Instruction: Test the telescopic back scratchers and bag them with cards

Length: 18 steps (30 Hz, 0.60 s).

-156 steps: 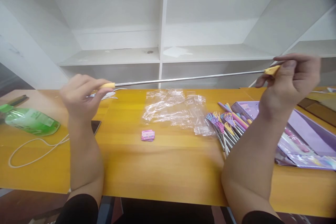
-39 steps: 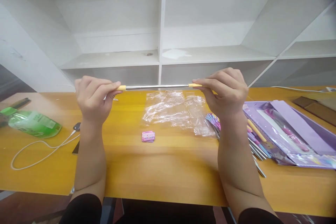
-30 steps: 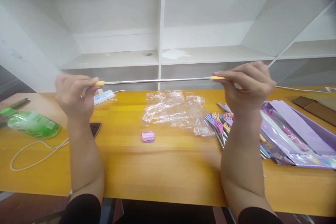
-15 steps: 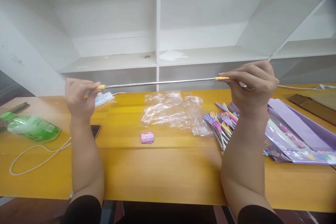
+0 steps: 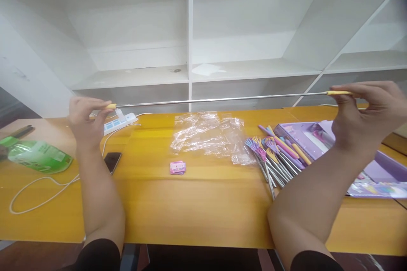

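A telescopic back scratcher (image 5: 219, 100) with a thin metal rod and yellow ends stretches almost level in the air above the table. My left hand (image 5: 87, 120) pinches its yellow end at the left. At the far right, my right hand (image 5: 365, 112) grips the other yellow end between thumb and fingers, which partly hide it. Below and to the left of my right forearm lies a pile of similar back scratchers (image 5: 280, 156), with hand-shaped heads and handles in purple, pink, yellow and blue.
Clear plastic bags (image 5: 206, 135) lie mid-table, with a small stack of pink cards (image 5: 177, 167) in front. On the left are a green bottle (image 5: 40, 155), a phone (image 5: 112, 161), a power strip (image 5: 119, 123) and a white cable. A purple box (image 5: 391, 169) stands right. White shelving (image 5: 190, 29) rises behind.
My right hand has moved well to the right and my left hand slightly left, drawing the rod out much longer. More of the pile and purple box now shows.
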Motion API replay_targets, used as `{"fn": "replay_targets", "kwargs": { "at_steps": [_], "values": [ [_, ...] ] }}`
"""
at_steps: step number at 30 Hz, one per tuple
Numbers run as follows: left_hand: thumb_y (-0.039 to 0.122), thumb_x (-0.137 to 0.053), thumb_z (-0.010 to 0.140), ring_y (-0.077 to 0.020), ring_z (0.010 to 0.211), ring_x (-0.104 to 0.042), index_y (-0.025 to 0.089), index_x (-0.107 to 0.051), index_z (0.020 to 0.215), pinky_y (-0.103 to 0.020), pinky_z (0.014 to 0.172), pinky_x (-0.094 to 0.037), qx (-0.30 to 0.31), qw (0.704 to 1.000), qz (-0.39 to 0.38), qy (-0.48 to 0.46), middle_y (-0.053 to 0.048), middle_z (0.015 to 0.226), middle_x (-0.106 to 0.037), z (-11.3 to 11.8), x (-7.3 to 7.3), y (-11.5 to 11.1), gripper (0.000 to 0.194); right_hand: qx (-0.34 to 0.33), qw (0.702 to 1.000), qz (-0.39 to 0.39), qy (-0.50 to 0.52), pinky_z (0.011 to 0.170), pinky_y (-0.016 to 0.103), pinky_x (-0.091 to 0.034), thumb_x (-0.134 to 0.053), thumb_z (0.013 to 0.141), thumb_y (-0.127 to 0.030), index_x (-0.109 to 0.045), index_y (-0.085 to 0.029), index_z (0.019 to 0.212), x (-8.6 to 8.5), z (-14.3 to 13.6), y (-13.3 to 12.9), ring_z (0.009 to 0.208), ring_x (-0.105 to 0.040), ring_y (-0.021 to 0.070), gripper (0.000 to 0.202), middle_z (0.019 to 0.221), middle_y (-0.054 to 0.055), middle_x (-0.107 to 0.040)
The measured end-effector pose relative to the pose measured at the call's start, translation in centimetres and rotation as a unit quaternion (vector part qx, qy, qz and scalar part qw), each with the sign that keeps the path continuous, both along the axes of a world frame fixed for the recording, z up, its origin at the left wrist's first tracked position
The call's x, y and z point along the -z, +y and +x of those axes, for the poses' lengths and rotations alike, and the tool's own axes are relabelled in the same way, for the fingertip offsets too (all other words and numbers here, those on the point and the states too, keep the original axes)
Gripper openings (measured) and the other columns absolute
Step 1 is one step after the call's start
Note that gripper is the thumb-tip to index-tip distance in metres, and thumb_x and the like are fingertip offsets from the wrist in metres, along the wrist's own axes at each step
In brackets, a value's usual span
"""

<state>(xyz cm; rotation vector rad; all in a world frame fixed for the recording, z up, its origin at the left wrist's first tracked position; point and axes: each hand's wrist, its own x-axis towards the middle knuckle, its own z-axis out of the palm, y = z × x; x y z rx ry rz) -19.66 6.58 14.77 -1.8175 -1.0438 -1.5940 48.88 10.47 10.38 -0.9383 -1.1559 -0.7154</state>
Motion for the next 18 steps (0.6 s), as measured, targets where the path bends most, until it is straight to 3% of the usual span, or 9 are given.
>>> {"fn": "replay_targets", "kwargs": {
  "at_steps": [5,8,10,14,18],
  "values": [
    [0.057,-0.082,0.093,-0.022,0.084,-0.068,0.029,-0.083,0.094,-0.045,0.095,-0.048,-0.011,0.999,0.031,-0.008,0.001,0.087,-0.08,0.0,-0.4,-0.7,0.028,-0.08,0.995,-0.035,0.042,0.074,0.045,-0.053,-0.07,0.074,-0.025,-0.081,-0.024,0.098,0.1,-0.7,0.3,0.086,-0.075,0.0302,0.027,0.089,0.009,-0.075],
    [0.059,-0.081,0.092,-0.0225,0.084,-0.067,0.028,-0.083,0.093,-0.046,0.097,-0.048,-0.027,0.999,0.034,-0.023,0.0,0.085,-0.08,0.0,-0.7,-1.3,0.031,-0.142,0.985,-0.003,0.095,0.068,0.047,-0.052,-0.076,0.072,-0.034,-0.069,-0.024,0.09,-0.2,-0.6,1.6,0.073,-0.072,0.0282,0.022,0.083,0.006,-0.066],
    [0.062,-0.083,0.09,-0.0225,0.084,-0.066,0.026,-0.083,0.091,-0.045,0.095,-0.048,-0.031,0.998,0.041,-0.047,-0.001,0.083,-0.079,0.2,-0.9,-1.6,0.035,-0.183,0.975,0.026,0.12,0.06,0.044,-0.049,-0.082,0.07,-0.046,-0.061,-0.026,0.085,-0.4,-0.4,2.4,0.062,-0.065,0.0238,0.032,0.079,0.004,-0.059],
    [0.062,-0.096,0.073,-0.0218,0.081,-0.063,0.021,-0.081,0.085,-0.039,0.08,-0.048,0.02,0.989,0.069,-0.126,-0.004,0.08,-0.073,0.7,-1.5,-1.8,0.045,-0.25,0.954,0.037,0.163,0.051,0.038,-0.04,-0.086,0.058,-0.065,-0.06,-0.027,0.081,-0.8,-0.6,3.2,0.054,-0.056,0.017,0.051,0.075,0.002,-0.056],
    [0.056,-0.104,0.059,-0.019,0.074,-0.062,0.02,-0.074,0.076,-0.034,0.068,-0.044,0.083,0.976,0.087,-0.182,-0.002,0.077,-0.067,1.2,-2.1,-1.8,0.05,-0.299,0.928,0.028,0.219,0.048,0.033,-0.031,-0.083,0.055,-0.058,-0.068,-0.027,0.082,-1.1,-1.5,3.1,0.052,-0.048,0.0139,0.044,0.073,0.002,-0.056]
  ]
}}
